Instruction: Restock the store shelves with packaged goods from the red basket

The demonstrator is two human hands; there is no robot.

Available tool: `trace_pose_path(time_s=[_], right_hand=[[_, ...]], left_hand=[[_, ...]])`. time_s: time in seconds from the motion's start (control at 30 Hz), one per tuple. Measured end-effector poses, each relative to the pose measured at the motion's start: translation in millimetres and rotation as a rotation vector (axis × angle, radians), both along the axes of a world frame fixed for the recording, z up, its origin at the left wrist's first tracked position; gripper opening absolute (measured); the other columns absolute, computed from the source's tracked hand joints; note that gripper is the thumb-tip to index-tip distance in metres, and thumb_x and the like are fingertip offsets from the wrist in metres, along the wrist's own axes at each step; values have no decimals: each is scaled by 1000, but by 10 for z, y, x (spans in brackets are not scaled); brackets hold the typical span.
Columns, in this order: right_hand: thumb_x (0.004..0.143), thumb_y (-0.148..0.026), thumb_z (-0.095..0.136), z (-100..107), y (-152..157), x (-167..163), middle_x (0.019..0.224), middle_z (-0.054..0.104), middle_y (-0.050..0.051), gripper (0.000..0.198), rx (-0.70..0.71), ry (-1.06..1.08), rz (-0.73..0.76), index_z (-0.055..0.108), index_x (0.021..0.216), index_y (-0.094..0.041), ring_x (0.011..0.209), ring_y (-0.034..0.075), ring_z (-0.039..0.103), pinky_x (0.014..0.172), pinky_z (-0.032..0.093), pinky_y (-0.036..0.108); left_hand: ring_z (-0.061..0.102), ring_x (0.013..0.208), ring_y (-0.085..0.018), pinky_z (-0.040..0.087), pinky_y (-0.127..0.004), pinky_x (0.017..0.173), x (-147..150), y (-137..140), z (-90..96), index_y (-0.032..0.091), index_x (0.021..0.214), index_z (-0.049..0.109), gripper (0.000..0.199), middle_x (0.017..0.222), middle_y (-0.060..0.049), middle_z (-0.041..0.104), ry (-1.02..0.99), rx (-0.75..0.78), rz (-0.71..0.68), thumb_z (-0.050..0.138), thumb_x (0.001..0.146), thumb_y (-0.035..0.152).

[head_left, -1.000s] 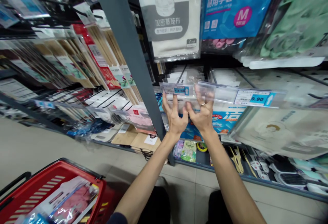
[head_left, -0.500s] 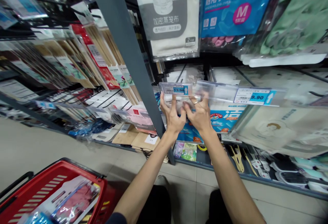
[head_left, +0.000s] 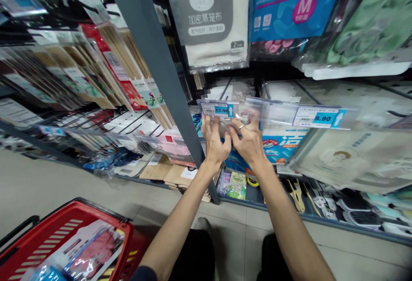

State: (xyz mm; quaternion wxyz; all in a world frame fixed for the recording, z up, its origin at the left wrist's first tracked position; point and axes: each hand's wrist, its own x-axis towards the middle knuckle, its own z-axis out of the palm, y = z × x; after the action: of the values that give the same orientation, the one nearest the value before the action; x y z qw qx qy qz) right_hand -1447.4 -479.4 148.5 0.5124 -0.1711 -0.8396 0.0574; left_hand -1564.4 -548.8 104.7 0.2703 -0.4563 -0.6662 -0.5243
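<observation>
Both my hands are at a row of packs on a hook, just under a clear price tag holder (head_left: 219, 109) reading 13.90. My left hand (head_left: 216, 144) has its fingers bent against the upper part of a hanging pack, their tips partly behind the holder. Close beside it, my right hand (head_left: 249, 140), with a ring on one finger, grips the same pack, thumbs nearly touching. Most of that pack is covered by my hands, so I cannot make out its kind. Blue packs (head_left: 278, 148) with white lettering hang just right of and below my hands.
A grey shelf post (head_left: 154, 58) stands left of my hands. Above hang a steamer cloth pack (head_left: 209, 28) and a blue glove pack (head_left: 296, 6). A red shopping basket (head_left: 124, 238) holding packaged goods sits lower left. Brushes (head_left: 298, 197) lie on the bottom shelf.
My hands stay at the same hanging pack, their fingers reaching slightly further behind the price tag holder. The view has shifted slightly, so the shelves appear a little higher and further left.
</observation>
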Motion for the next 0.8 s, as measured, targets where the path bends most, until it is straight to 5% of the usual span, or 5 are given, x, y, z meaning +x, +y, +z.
trace_pose_path(time_s=[0.27,0.53,0.8], right_hand=[[101,-35,53,11,-45,-37,146,48,15,35,-24,32,-18,67,130,-23,119,31,66,98,61,47],[101,-39,54,14,-78,-64,153,40,15,58,-109,158,5,43,157,-28,127,31,61,110,54,51],[102,-43,53,54,-89,-53,156,38,15,55,-125,134,3,47,155,-28,136,34,54,113,49,55]], left_hand=[[12,160,-34,9,-58,129,5,-35,55,17,148,50,58,171,-14,22,13,-26,-12,50,94,37],[36,147,-35,14,-57,126,74,-89,261,14,131,61,45,141,-18,57,115,-114,43,45,95,34],[39,144,-34,21,-56,123,121,-89,306,13,128,59,43,137,-19,59,167,-142,124,39,95,31]])
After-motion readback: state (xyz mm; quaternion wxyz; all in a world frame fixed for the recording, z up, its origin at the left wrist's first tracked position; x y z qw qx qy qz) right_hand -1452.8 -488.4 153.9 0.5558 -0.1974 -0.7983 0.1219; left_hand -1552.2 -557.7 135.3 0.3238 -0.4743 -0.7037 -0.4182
